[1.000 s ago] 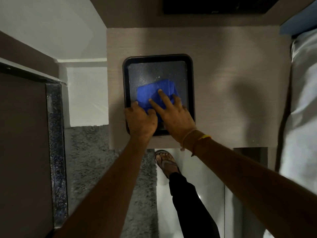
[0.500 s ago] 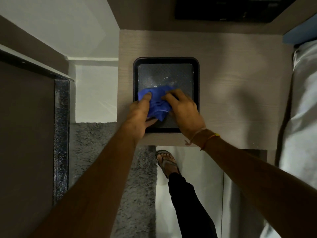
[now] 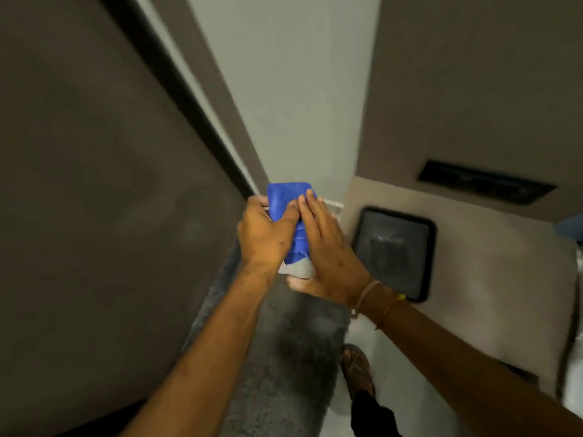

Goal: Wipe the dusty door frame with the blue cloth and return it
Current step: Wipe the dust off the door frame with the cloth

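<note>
The blue cloth is up in the air between both hands, folded into a thick pad. My left hand grips its left side with the thumb across the front. My right hand lies flat against its right side, fingers straight. The dark door frame runs diagonally from the upper left down to just behind my left hand. The brown door panel fills the left side. The dark tray sits empty on the beige side table to the right of my hands.
A grey rug lies on the floor under my arms. My sandalled foot stands on pale floor beside it. A pale wall rises between the door frame and the table. A dark slot sits in the panel behind the table.
Both hands lifted the blue cloth out of the tray and carried it left toward the door frame. The view swung left, so the door now fills the left side.
</note>
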A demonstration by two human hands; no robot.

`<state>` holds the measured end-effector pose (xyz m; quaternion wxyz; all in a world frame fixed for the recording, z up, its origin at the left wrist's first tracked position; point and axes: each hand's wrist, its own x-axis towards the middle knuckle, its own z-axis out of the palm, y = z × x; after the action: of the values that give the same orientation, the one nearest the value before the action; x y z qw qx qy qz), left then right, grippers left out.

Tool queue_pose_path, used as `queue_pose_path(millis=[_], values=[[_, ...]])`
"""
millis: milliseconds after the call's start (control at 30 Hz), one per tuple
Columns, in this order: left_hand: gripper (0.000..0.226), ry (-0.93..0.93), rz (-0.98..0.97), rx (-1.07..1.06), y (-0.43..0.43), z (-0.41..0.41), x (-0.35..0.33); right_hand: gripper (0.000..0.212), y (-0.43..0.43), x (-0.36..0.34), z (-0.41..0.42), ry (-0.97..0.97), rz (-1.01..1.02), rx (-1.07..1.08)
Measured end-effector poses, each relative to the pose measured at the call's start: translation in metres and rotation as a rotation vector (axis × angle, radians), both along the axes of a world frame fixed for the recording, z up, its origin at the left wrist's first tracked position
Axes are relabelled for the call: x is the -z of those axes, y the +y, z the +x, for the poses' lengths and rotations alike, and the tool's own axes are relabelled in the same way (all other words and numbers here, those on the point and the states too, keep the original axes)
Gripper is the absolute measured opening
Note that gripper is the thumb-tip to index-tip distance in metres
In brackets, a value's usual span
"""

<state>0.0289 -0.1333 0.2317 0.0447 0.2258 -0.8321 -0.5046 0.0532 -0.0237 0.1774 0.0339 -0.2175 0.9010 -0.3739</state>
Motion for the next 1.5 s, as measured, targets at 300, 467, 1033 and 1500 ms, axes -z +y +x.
queue_pose_path(millis=[300, 467, 1033, 1500], values=[[0.015, 0.325, -0.223, -0.263, -0.216, 0.186, -0.236, 0.081, -0.238, -0.229, 0.106, 0.545, -0.225, -0.378], [0.024, 0.515, -0.439, -0.349, -0.308, 0.323, -0.343, 0.085, -0.35, -0.338, 0.203, 0.744, -0.456, -0.595], [0.031, 0.785, -1.456, -0.804, -0.466, 0.529, -0.528, 0.038, -0.497, -0.549, 0.334, 1.544, -0.613, -0.502], [0.065, 0.237, -1.867, -0.807, -0.564, 0.509, -0.532, 0.072, -0.557, -0.53, 0.333, 1.291, -0.382, -0.559]])
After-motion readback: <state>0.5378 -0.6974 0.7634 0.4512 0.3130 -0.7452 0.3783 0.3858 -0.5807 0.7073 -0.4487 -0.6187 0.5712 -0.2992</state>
